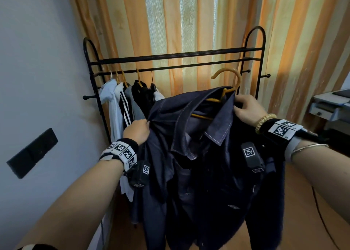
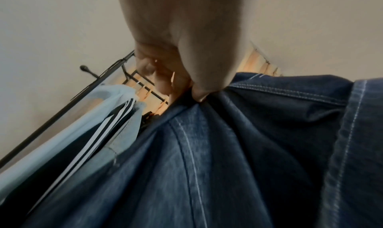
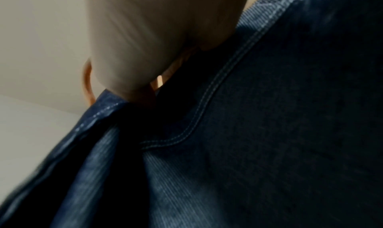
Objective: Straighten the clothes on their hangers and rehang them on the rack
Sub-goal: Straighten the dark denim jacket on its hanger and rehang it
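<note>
A dark denim shirt [image 1: 198,155] hangs on an orange hanger [image 1: 230,81], held in the air in front of the black clothes rack [image 1: 170,56]. My left hand [image 1: 137,129] pinches the shirt's left shoulder; in the left wrist view the fingers [image 2: 196,84] bunch the denim [image 2: 228,149]. My right hand [image 1: 246,107] grips the right shoulder beside the collar, close under the hanger's hook. The right wrist view shows that hand [image 3: 145,51] against the denim [image 3: 248,133], with a bit of the orange hanger [image 3: 87,84] behind it. The hook is off the rail.
Several garments [image 1: 125,102], white, striped, grey and black, hang bunched at the rack's left end. The rail's right half is bare. Striped orange curtains [image 1: 189,22] hang behind. A wall [image 1: 37,79] stands left, and a grey desk [image 1: 329,105] sits at the right edge.
</note>
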Tool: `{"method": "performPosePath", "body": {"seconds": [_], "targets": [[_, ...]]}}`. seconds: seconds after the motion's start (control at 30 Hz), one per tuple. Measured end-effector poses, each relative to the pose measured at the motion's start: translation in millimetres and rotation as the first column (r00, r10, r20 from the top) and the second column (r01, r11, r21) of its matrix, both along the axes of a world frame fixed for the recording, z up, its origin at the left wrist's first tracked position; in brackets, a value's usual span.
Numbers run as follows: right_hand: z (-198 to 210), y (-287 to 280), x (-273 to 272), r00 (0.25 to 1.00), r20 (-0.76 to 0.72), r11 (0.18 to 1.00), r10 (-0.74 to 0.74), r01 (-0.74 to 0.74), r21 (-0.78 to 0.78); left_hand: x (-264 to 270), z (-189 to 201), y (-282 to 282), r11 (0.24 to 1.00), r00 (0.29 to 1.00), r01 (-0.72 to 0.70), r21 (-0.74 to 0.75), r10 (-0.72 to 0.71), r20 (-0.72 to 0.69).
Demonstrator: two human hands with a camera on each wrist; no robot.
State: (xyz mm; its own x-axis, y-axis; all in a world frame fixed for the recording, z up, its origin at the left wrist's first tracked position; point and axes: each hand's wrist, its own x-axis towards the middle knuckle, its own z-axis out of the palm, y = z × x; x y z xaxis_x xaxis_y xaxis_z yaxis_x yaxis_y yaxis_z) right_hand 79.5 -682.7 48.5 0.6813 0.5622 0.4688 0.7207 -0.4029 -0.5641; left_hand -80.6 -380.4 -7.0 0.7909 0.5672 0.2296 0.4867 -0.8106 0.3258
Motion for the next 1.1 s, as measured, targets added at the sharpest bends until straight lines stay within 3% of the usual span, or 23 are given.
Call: {"method": "performPosePath", "body": {"seconds": [0.07,0.17,0.23,0.33,0.47,0.57,0.7,0.77,0.83,0.9,0.93,1.1], "targets": [[-3,-3,2,1.0,-0.011,1.0,0.005,-0.005,0.002,0,8,0,0.987,0.994,0.08,-0.137,-0.09,-0.063],[-4,-2,1,1.0,0.018,1.0,0.022,-0.022,-0.013,3,13,-11,0.952,0.98,0.198,-0.233,-0.184,0.081],[-4,0,-1,0.999,0.037,0.999,0.029,-0.028,-0.016,8,10,-17,0.96,0.97,0.223,-0.171,-0.202,0.135],[-4,0,-3,0.997,0.06,0.999,0.051,-0.051,-0.01,13,9,-17,0.992,0.975,0.125,0.005,-0.124,0.185],[-8,-6,0,0.992,0.118,0.979,0.044,-0.019,-0.205,12,25,-4,0.993,0.95,0.042,-0.11,-0.006,0.312],[-15,-6,-2,0.986,0.124,0.92,0.111,-0.055,-0.387,18,42,12,1.0,0.927,0.01,-0.019,-0.002,0.375],[-21,3,-5,0.968,0.041,0.884,0.247,-0.208,-0.418,29,63,16,1.0,0.898,0.01,-0.006,-0.006,0.44],[-22,5,-4,0.957,0.01,0.897,0.291,-0.269,-0.352,32,69,11,0.992,0.919,0.111,-0.065,-0.077,0.387],[-23,4,-4,0.955,-0.034,0.929,0.295,-0.295,-0.223,30,71,10,0.964,0.975,0.195,-0.179,-0.171,0.143],[-23,3,-2,0.966,-0.051,0.961,0.253,-0.257,-0.103,23,72,9,0.963,0.973,0.179,-0.202,-0.203,-0.105],[-23,4,-1,0.973,-0.05,0.971,0.225,-0.229,-0.071,20,72,9,0.962,0.963,0.199,-0.188,-0.227,-0.147],[-28,11,8,0.982,-0.079,0.985,0.171,-0.169,0.029,8,61,-7,0.888,0.899,0.423,-0.18,-0.436,-0.041]]}}
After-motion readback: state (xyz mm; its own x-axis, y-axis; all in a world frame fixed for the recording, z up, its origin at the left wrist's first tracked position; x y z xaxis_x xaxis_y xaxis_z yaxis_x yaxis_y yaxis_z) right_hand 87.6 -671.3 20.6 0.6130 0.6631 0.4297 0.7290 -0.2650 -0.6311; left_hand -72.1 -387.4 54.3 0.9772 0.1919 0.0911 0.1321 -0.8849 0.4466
